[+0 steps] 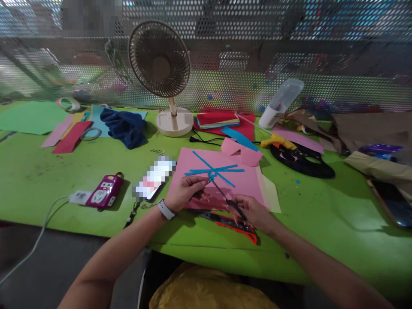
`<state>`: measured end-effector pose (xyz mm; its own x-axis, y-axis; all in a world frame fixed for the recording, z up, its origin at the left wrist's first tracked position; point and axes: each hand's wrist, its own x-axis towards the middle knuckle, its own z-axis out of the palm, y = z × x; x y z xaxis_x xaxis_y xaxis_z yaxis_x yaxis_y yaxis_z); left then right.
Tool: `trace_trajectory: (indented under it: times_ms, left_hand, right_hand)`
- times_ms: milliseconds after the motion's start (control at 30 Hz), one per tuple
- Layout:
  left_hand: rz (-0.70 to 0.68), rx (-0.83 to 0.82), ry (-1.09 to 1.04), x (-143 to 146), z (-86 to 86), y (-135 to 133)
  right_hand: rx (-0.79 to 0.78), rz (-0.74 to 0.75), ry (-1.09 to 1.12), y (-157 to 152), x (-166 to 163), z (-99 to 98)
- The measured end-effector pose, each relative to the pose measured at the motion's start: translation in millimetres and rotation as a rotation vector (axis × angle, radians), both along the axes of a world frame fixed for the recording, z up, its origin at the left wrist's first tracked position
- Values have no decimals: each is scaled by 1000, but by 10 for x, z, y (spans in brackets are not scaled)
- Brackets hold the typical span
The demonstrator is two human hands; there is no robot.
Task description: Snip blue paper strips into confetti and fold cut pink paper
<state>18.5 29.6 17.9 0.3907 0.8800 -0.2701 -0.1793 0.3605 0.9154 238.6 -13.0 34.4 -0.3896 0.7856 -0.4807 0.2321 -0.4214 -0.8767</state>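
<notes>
My left hand (195,189), with a white band at the wrist, is closed in a pinch on a small blue paper piece (211,175). In my right hand (247,210) is a slim tool (222,190) with a thin shaft and a black handle. Its kind is not clear. The tool's tip meets the blue paper at my left fingertips. Beneath both hands lies a pink paper sheet (183,161). Several blue paper strips (225,168) cross one another on it. A red and black utility knife (236,224) rests just below my right hand.
A phone (156,178) and a purple power adapter (107,191) lie to the left. Behind stand a fan (175,122) and stacked coloured paper (219,119). A yellow glue gun (278,140) rests on a black object (309,165). Another phone (391,201) is at the right.
</notes>
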Motion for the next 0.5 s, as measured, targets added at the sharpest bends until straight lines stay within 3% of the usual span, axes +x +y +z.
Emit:
trace_trajectory:
  times_ms: [500]
  left_hand:
    - [6,-17,-27,-3,8,6]
  right_hand:
    - [5,-8,-1,7,8,-39]
